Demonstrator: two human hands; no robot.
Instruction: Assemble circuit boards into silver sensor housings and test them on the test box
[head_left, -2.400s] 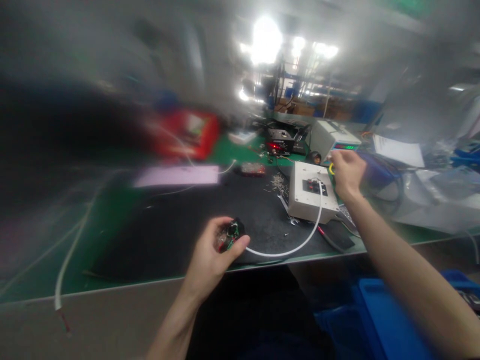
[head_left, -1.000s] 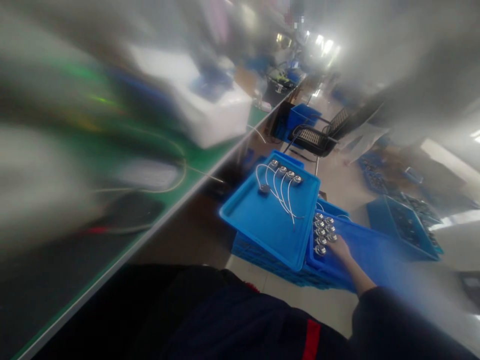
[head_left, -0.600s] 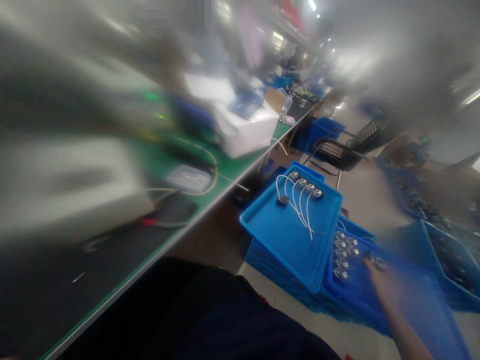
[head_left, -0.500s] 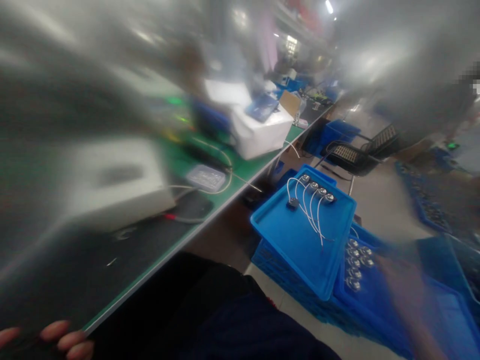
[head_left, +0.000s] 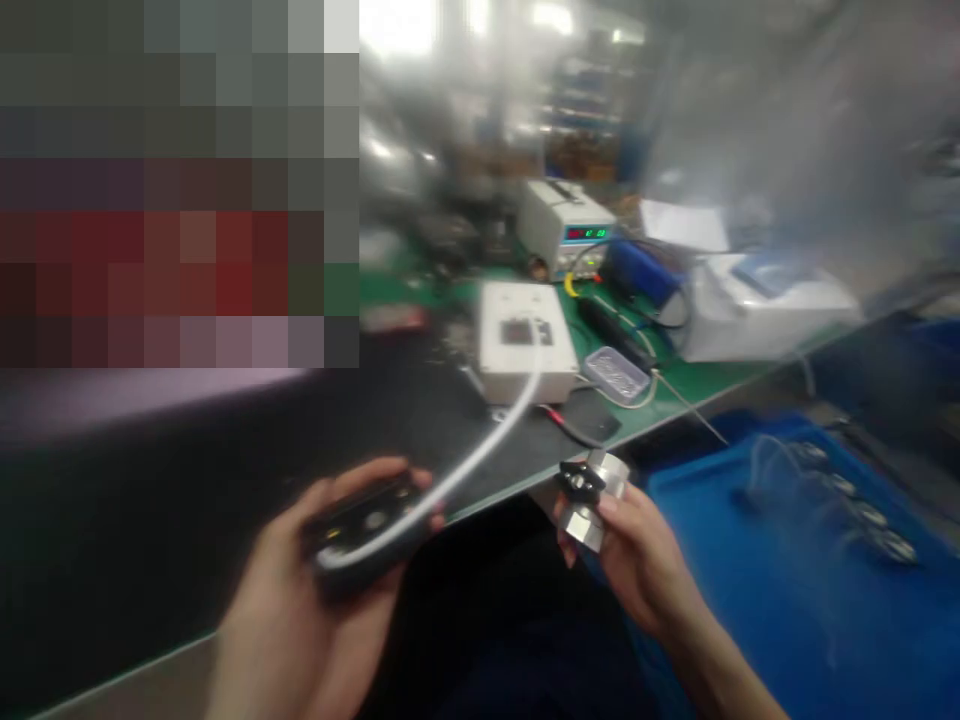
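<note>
Left hand [head_left: 337,620] grips black box [head_left: 364,515], wire [head_left: 495,432] side up, likely so wire won't bend; right hand [head_left: 641,540], apart, pinches metal part [head_left: 592,500].

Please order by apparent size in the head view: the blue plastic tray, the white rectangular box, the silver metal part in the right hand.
Blue plastic tray, cut off by the frame
White box
Silver metal part

The person is wearing dark clothing [head_left: 517,625], which is looking black over most of its surface and is seemingly shading into navy lower down, though blur and shadow are hiding its finer details. The left grip [head_left: 289,565] and right grip [head_left: 637,535] are showing bare, as are the left forearm [head_left: 244,665] and right forearm [head_left: 712,645].
</note>
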